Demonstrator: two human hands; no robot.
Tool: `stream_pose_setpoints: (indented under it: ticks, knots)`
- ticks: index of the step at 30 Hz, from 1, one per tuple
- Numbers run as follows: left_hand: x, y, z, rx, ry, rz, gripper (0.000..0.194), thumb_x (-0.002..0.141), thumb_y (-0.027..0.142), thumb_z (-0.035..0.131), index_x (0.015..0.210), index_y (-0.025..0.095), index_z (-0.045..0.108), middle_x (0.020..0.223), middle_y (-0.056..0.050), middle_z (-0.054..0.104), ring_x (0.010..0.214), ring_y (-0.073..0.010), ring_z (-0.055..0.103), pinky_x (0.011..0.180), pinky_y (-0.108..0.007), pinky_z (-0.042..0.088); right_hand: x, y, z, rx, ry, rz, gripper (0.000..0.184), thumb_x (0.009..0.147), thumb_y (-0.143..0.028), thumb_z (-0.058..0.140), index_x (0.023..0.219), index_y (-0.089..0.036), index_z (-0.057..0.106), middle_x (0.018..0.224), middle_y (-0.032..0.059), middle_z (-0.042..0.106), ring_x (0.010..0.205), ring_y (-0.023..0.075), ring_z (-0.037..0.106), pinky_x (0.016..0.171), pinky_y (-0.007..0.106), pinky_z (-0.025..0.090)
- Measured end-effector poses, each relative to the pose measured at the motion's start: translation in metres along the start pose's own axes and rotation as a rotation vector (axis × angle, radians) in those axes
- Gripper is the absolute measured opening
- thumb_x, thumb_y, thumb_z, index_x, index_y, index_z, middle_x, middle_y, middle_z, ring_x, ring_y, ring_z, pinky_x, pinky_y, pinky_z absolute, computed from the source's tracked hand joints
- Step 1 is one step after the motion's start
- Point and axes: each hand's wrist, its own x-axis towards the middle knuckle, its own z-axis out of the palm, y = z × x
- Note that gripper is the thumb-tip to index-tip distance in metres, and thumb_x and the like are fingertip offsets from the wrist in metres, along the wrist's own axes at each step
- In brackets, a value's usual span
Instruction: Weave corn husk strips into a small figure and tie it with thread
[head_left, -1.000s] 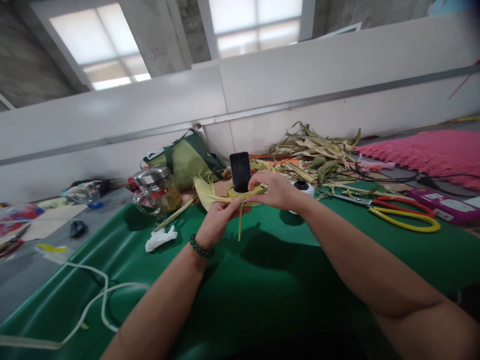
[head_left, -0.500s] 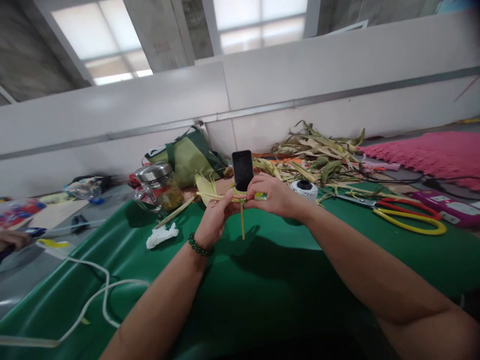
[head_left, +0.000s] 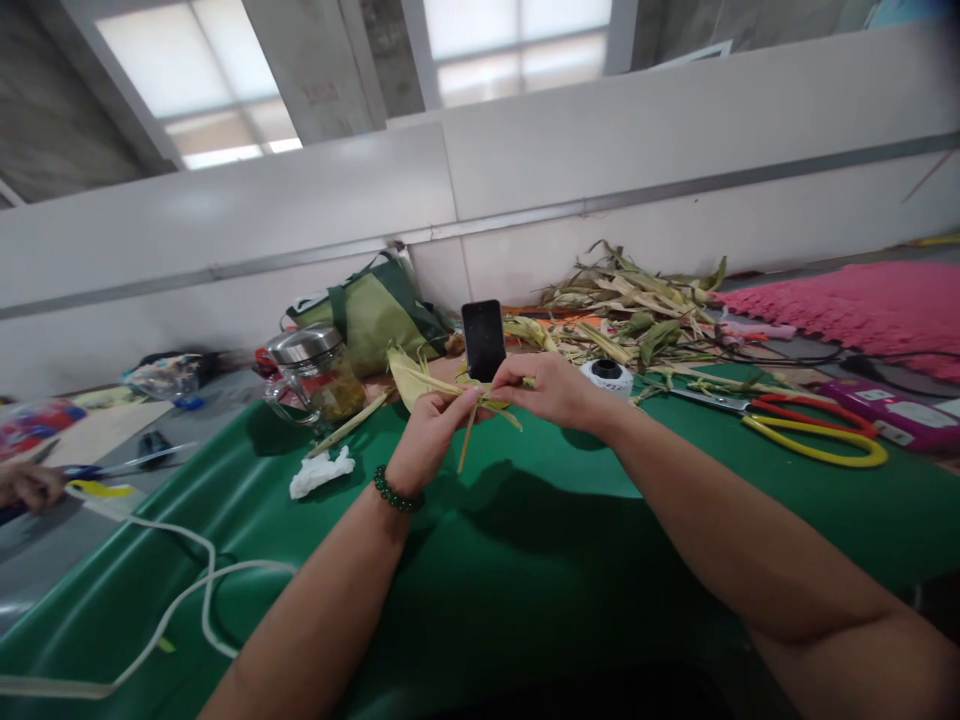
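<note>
Both my hands meet above the green mat (head_left: pixel 525 560), pinching a bundle of yellow-green leaf strips (head_left: pixel 480 400). My left hand (head_left: pixel 431 435), with a green bead bracelet at the wrist, is closed on the strips from below. My right hand (head_left: pixel 551 388) grips the same strips from the right, fingers curled. One loose strip end hangs down and to the left between the hands. A black phone (head_left: pixel 483 338) stands upright just behind them.
A pile of dried leaves (head_left: pixel 630 310) lies at the back, with red-and-yellow scissors (head_left: pixel 810 430) at right and a pink mat (head_left: pixel 855 300) beyond. A glass jar (head_left: pixel 311 375), green bag (head_left: pixel 371 315), white tissue (head_left: pixel 321 472), tape roll (head_left: pixel 609 376) and white cord (head_left: pixel 187 600) are around. Another person's hand (head_left: pixel 26 485) shows at far left.
My hands have turned the leaf strips a little; the hanging end now slants left instead of pointing straight down. The other person's hand came into view at far left.
</note>
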Motion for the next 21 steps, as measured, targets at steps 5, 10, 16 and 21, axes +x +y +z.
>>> stream_pose_setpoints:
  ticks: [5,10,16,21]
  knots:
    - [0.000,0.003,-0.004,0.227,-0.047,0.063,0.017,0.066,0.034,0.075,0.069,0.017,0.076,0.076,-0.007,0.075,0.076,-0.0215,0.067,0.072,-0.029,0.052,0.000,0.005,-0.008,-0.211,-0.055,-0.173,0.013,0.085,-0.020,0.056,0.079,-0.016,0.067,0.079,0.0056,0.067,0.075,0.0166,0.058,0.069,0.026,0.040]
    - [0.004,0.001,-0.008,0.034,-0.052,-0.079,0.022,0.063,0.034,0.078,0.074,0.016,0.075,0.070,-0.007,0.074,0.073,-0.0223,0.069,0.074,-0.033,0.053,0.001,0.009,-0.008,-0.266,0.062,-0.249,0.016,0.087,-0.023,0.053,0.077,-0.018,0.066,0.078,0.0055,0.066,0.077,0.0182,0.057,0.071,0.029,0.041]
    - [0.007,-0.003,-0.003,-0.342,0.088,-0.035,0.032,0.058,0.029,0.081,0.086,0.014,0.074,0.084,-0.009,0.075,0.083,-0.0211,0.070,0.079,-0.031,0.054,-0.006,-0.006,0.016,-0.388,0.341,-0.115,0.041,0.089,-0.042,0.050,0.057,-0.018,0.058,0.057,0.0036,0.057,0.058,0.0145,0.049,0.058,0.027,0.032]
    - [0.004,0.000,0.005,-0.345,0.173,-0.005,0.030,0.057,0.027,0.081,0.082,0.013,0.073,0.077,-0.007,0.075,0.076,-0.0194,0.071,0.075,-0.030,0.054,-0.007,-0.011,0.037,-0.333,0.090,0.028,0.036,0.090,-0.039,0.048,0.067,-0.017,0.065,0.060,0.0020,0.060,0.053,0.0115,0.047,0.052,0.026,0.023]
